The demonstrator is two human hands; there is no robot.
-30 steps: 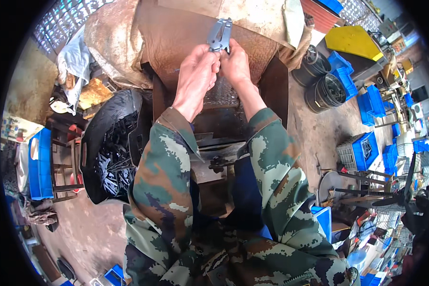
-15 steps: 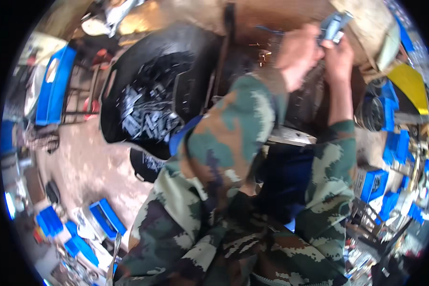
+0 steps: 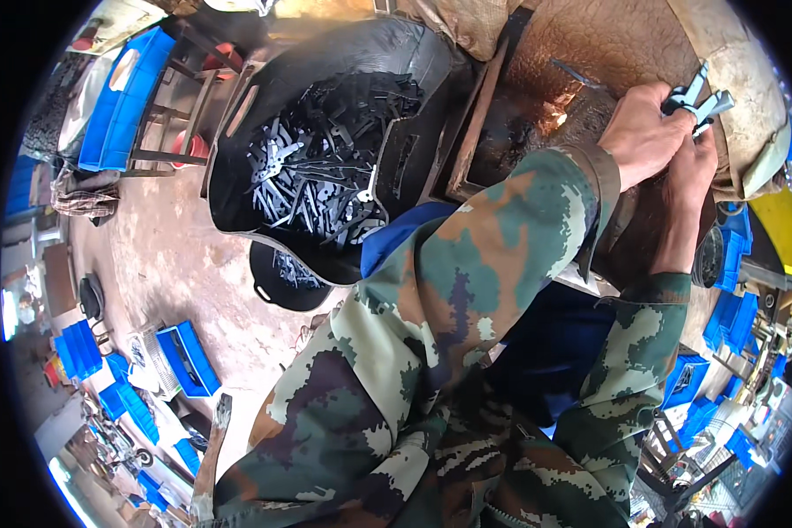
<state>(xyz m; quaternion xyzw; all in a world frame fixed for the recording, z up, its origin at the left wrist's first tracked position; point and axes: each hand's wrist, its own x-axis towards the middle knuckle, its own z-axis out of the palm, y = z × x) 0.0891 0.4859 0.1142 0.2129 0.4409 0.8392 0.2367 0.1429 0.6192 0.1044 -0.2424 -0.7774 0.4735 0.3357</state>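
Observation:
At the upper right, my left hand (image 3: 645, 132) and my right hand (image 3: 693, 167) come together, both closed on a small bunch of grey metal pieces (image 3: 700, 104). The pieces are flat and narrow and stick out past my fingers at several angles. My left fingers wrap the near ends, while my right hand grips from below and to the right. Just left of my hands is a dark recess with a wooden rim (image 3: 482, 119), and an orange glow (image 3: 554, 113) shows there. A thin dark strip (image 3: 576, 74) lies near the glow.
A large black tub (image 3: 224, 189) with many loose metal pieces (image 3: 312, 180) stands left of my arms, a smaller black bucket (image 3: 277, 290) below it. Blue bins (image 3: 114, 106) stand at the left, others at the right. A yellow panel (image 3: 781, 224) is at the far right.
The view has shifted, so the tub and my hands appear further right. Earlier, sparks flew left of my hands; now an orange glow shows there. The metal pieces now fan out more widely.

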